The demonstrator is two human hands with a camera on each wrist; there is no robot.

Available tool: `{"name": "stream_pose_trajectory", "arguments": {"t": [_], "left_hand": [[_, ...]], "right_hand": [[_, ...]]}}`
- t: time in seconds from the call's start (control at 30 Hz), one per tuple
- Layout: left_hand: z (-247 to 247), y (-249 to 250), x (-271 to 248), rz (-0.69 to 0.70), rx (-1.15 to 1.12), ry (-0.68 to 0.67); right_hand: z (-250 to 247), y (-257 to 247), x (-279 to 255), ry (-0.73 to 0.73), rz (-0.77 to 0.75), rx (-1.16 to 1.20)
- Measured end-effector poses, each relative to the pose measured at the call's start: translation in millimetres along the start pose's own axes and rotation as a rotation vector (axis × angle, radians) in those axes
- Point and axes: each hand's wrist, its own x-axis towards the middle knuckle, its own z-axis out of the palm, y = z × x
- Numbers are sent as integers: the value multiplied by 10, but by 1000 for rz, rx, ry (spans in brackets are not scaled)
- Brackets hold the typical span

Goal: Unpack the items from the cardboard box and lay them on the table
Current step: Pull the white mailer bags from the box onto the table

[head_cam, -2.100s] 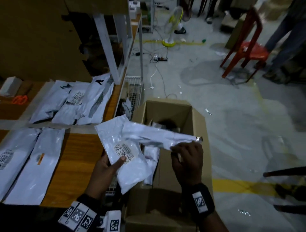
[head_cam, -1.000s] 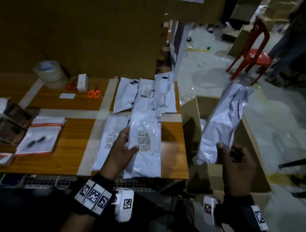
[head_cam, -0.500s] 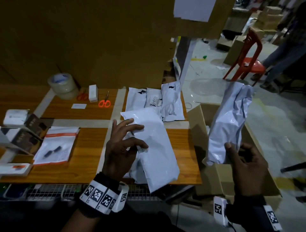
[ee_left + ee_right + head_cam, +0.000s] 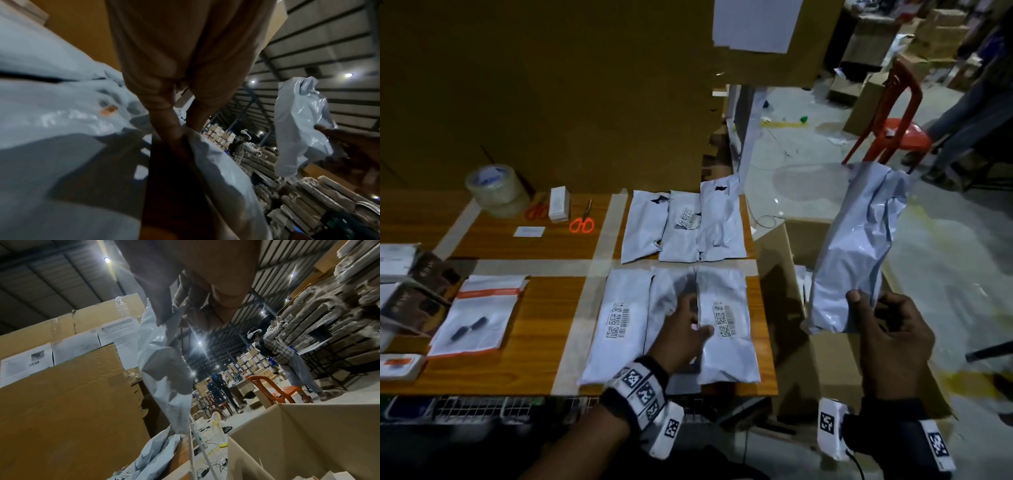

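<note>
Labels first: two of the near-row white mailers on the table show barcode and QR stickers, one on the left mailer and one on the right mailer, but the print is too small to read. A far-row mailer has a sticker too (same story, unreadable).

Compared with half a second ago, the left hand no longer holds its package up off the wood; the right mailer now lies flat in the near row, close to the table's right edge, and the hand rests on it with fingers spread and straight, blurred.

The right hand pinches the bottom edge of a crinkled grey package, held upright above the cardboard box, which stands on the floor right beside the table. Bare wood shows left of the mailers, up to the orange scissors and tape roll.
</note>
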Motion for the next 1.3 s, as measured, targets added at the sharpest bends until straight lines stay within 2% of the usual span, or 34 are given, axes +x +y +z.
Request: {"name": "stream_pose_trajectory", "arguments": {"t": [0.1, 0.2, 0.27, 0.33, 0.37, 0.47, 0.63, 0.7, 0.83, 0.9, 1.03, 1.1, 1.2, 1.23, 1.27, 1.3], "left_hand": [[175, -76, 162, -67, 84, 2], [177, -94, 168, -71, 228, 96], [90, -45, 84, -24, 339, 174], [-41, 38, -35, 61, 342, 225], [-110, 94, -105, 101, 303, 220], [-294, 307, -285, 116, 141, 94], [-465, 454, -442, 80, -202, -76], [-583, 451, -489, 47, -333, -128], [-1060, 311, -677, 83, -355, -109], [-1374, 120, -777, 95, -369, -78], [-2028, -289, -1000, 96, -386, -135], [-2369, -524, -1115, 91, -381, -115], [-2835, -885, -1244, 24, -404, -33], [-2957, -992, -1308, -1, -416, -18], [-3056, -1072, -1352, -24, -423, 6], [-3143, -1131, -1376, -37, -434, 48]], "right_hand": [[-49, 88, 13, -24, 30, -52], [-53, 130, -13, -127, 9, -48], [-32, 184, -19, -217, -7, -39], [5, 248, -30, -317, 9, 10], [37, 250, -37, -370, 32, 57], [198, 171, -131, -473, 149, 214], [583, -44, -555, -635, 386, 395], [751, -134, -737, -678, 390, 416], [1105, -397, -1108, -724, 279, 371], [1293, -569, -1338, -747, 283, 362], [1808, -887, -2011, -766, 306, 354], [2094, -1002, -2396, -770, 306, 317], [2435, -1168, -2845, -747, 349, 282], [2508, -1213, -2979, -742, 411, 250], [2558, -1254, -3107, -729, 471, 200], [2581, -1303, -3231, -721, 467, 119]]}}
